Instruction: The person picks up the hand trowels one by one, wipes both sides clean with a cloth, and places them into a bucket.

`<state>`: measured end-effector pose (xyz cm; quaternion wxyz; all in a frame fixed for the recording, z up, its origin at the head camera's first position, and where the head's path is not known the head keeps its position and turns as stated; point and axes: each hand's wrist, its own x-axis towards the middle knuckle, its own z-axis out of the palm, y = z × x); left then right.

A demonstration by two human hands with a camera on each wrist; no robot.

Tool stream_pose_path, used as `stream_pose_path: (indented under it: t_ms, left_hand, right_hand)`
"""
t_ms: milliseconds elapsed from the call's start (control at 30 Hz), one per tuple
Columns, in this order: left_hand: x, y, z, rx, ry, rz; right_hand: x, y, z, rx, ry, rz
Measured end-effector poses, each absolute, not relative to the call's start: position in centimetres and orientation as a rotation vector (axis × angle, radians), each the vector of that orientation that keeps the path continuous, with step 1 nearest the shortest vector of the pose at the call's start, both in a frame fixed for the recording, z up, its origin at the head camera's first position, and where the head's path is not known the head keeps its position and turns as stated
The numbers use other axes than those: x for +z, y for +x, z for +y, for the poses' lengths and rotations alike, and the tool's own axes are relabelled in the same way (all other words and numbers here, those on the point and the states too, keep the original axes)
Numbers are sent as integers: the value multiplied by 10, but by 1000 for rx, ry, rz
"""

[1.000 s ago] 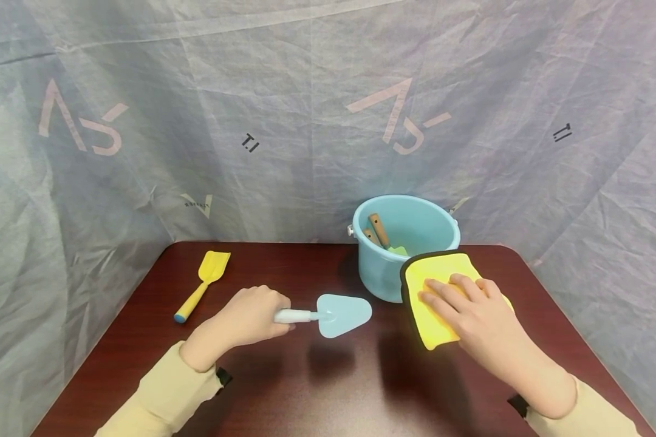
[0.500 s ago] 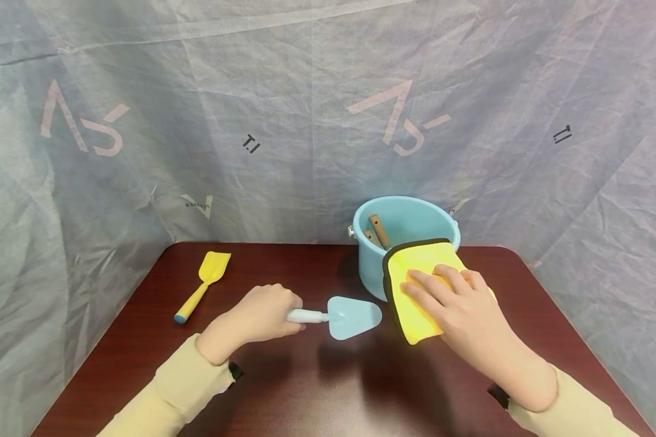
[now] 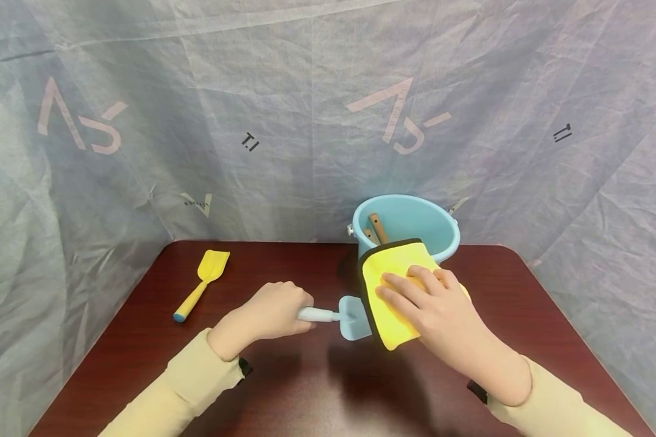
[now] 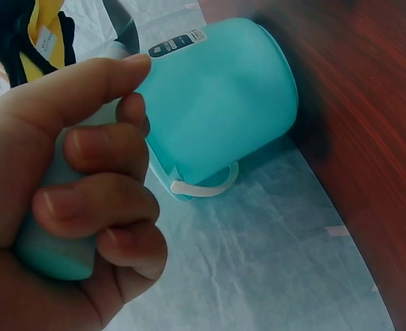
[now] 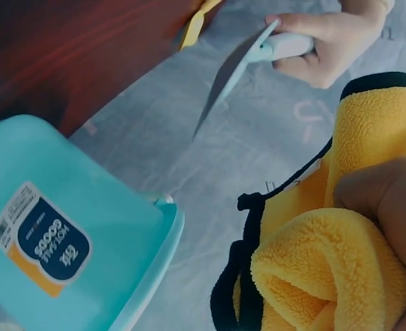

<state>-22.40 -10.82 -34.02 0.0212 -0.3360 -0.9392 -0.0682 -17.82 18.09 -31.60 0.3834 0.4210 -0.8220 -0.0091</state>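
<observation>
My left hand (image 3: 276, 309) grips the pale handle of a small light-blue trowel (image 3: 353, 318), held above the table with its blade toward the right. In the left wrist view the fingers curl round the handle (image 4: 61, 252). My right hand (image 3: 443, 318) holds a folded yellow cloth (image 3: 379, 309) with a black edge, its thumb pinching the plush in the right wrist view. From the head, the cloth covers the blade's tip; the right wrist view has the blade (image 5: 229, 79) and cloth (image 5: 378, 124) apart.
Behind the cloth stands a light-blue bucket (image 3: 423, 221) with brown-handled tools (image 3: 379, 229) inside. A yellow toy shovel (image 3: 210, 267) with a blue handle end lies at the left of the dark red table (image 3: 284, 400). Grey sheeting (image 3: 306, 109) hangs round the table.
The cloth and right hand have moved left, now overlapping the trowel's tip from above. My left hand has shifted the trowel a little to the right. Bucket and yellow shovel stay put.
</observation>
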Motion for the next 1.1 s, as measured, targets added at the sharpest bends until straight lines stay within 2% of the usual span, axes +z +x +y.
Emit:
stream_pose_path:
  t_ms: [1100]
  left_hand:
    - [-339, -219, -91, -165, -1111, -2787]
  right_hand:
    - [-355, -183, 157, -165, 1206, -2100]
